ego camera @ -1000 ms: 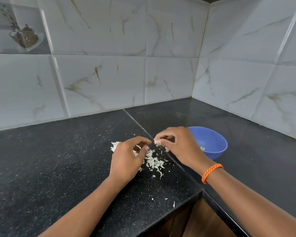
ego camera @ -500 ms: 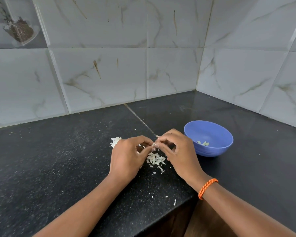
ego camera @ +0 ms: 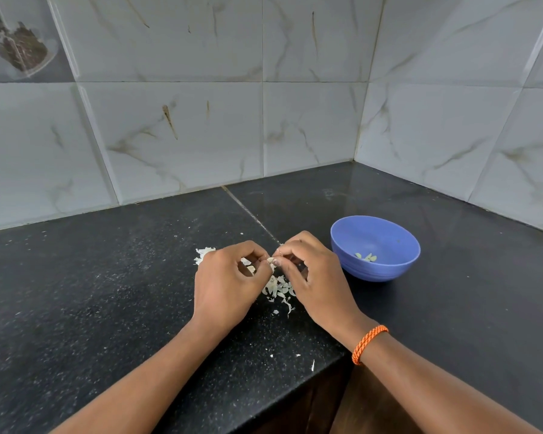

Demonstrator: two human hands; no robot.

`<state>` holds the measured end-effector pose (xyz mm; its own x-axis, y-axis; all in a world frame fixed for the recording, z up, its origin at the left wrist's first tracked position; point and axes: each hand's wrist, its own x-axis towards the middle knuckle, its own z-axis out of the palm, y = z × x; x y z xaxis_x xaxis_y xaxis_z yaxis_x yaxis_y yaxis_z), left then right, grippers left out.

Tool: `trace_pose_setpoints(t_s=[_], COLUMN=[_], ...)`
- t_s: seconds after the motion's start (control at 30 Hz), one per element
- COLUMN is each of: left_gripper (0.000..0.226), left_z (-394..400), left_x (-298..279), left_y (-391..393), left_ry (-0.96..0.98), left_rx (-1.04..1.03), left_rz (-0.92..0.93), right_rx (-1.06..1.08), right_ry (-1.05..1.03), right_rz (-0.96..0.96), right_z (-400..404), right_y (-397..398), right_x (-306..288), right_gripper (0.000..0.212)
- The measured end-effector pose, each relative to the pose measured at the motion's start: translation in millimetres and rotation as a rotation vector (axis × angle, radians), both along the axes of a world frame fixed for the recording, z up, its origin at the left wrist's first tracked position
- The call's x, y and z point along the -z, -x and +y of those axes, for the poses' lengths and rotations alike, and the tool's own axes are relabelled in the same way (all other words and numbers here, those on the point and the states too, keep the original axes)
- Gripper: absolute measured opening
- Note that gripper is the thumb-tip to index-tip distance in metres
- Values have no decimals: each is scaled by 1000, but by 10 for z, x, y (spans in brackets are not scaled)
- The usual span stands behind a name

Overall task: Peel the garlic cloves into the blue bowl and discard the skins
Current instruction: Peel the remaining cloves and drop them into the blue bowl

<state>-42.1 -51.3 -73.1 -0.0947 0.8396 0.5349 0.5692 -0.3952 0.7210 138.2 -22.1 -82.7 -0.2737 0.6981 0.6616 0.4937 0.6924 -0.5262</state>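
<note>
Our left hand (ego camera: 229, 285) and right hand (ego camera: 314, 278) both pinch one small pale garlic clove (ego camera: 271, 261) above the black stone counter's (ego camera: 107, 292) front edge; it's light, slippery, papery, so we'd grip its ends.

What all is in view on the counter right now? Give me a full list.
blue bowl: one, blue, right of the hands on the counter.
peeled cloves: a few, pale, inside the bowl.
garlic clove: one, whitish, pinched between both hands.
skins: a scattered pile, white, under and behind the hands.
counter: one, black speckled.
wall tiles: grey marbled, behind.
bracelet: one, orange, right wrist.
left hand: pinches the clove.
right hand: pinches the clove.
</note>
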Motion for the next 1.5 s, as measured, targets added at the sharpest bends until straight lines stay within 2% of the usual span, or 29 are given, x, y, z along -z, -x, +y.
trace_pose_setpoints(t_s=[0.1, 0.3, 0.53, 0.63, 0.8, 0.93, 1.03, 1.33, 1.5], left_gripper=[8, 14, 18, 19, 17, 16, 15, 15, 12], left_z=[-7, 4, 3, -6, 2, -15, -24, -29, -52], left_x=[-17, -21, -23, -25, -32, -37, -42, -59, -70], left_y=[6, 5, -9, -26, -22, -41, -45, -46, -49], left_ry=[17, 52, 105, 110, 131, 165, 195, 208, 231], left_rx=[8, 59, 74, 79, 99, 121, 132, 160, 224], left_rz=[-42, -147, -210, -200, -274, -344, -409, -496, -521], right_rx=[-7, -50, -182, -221, -150, -78, -25, -37, -76], right_ry=[7, 177, 505, 579, 442, 273, 203, 175, 258], right_rz=[10, 189, 438, 500, 488, 426, 368, 371, 456], right_z=[-9, -9, 21, 19, -20, -57, -100, -167, -159], right_y=[22, 58, 46, 33, 64, 94, 128, 155, 137], right_x=[-5, 10, 13, -12, 0, 9, 6, -25, -55], right_gripper=[4, 6, 9, 9, 8, 29, 35, 33, 28])
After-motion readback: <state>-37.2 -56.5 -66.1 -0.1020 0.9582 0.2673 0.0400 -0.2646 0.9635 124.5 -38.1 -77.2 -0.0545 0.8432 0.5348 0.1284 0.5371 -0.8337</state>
